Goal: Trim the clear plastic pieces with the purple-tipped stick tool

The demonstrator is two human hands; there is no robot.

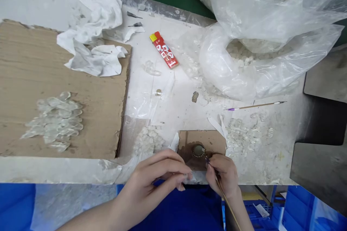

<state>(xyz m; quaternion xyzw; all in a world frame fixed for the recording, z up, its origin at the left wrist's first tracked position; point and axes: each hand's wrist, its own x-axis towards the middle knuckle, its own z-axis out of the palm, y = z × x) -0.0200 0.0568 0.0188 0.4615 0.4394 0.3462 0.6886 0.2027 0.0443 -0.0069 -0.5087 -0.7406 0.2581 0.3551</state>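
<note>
My right hand (224,175) is closed around a thin brush (226,200), its purple tip close to a small round dish (198,150) on a little cardboard square (214,142). My left hand (157,180) pinches a small clear piece (187,179) at the table's front edge, just left of the brush hand. Both hands sit close together below the cardboard square. Clear plastic pieces (148,139) lie in a pile just above my left hand.
A large cardboard sheet (32,68) at left carries a pile of clear pieces (55,121) and crumpled white paper (92,39). A red glue tube (164,50), a second brush (255,106), more clear pieces (241,135) and a big plastic bag (260,39) lie farther back. Dark trays (322,115) stand at right.
</note>
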